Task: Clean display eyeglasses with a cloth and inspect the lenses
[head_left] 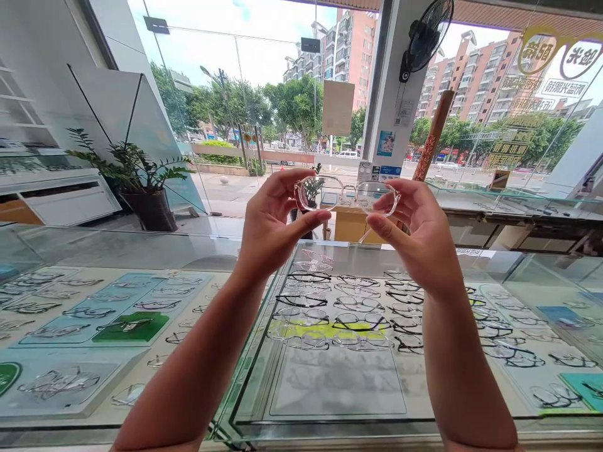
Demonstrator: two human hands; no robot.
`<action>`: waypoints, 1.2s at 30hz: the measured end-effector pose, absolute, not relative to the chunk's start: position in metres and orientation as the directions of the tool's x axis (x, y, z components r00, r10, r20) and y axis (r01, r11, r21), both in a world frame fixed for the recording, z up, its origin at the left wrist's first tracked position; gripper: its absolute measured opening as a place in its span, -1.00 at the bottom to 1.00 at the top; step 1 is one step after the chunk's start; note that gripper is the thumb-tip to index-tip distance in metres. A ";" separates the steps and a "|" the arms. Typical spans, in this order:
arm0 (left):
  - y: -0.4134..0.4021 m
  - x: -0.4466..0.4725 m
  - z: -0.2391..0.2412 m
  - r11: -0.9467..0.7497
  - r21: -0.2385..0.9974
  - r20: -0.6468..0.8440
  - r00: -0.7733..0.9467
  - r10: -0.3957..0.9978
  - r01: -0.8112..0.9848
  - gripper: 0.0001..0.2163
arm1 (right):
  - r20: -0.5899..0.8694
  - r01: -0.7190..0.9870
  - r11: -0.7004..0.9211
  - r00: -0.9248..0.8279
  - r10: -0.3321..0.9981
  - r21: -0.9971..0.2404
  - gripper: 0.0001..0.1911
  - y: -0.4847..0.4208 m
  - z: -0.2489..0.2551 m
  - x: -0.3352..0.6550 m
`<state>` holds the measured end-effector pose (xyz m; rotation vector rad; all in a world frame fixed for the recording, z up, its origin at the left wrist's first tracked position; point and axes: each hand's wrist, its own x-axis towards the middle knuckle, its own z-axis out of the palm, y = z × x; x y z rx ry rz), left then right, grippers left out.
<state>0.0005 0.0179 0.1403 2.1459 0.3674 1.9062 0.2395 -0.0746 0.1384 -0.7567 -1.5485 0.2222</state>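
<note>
Reversed “配镜” and “验光” on spectacles-shaped window decal, reversed “防蓝光眼镜” on boxed label

From where I stand: bare left hand and bare right hand raised level, well apart.
Each pinches, thumb below and curved index finger above, thumbs pointing inward; the bare, outstretched left forearm and right forearm slant up toward each other.

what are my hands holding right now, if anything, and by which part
Clear-framed glasses, held at the frame's outer ends: left hand at one, right hand at the other.
</note>
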 end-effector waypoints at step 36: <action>0.007 0.009 0.133 -0.853 0.442 0.895 -0.066 0.442 0.276 -0.40 | 0.843 0.649 0.566 0.240 0.482 -0.508 -0.54 -0.066 0.133 0.230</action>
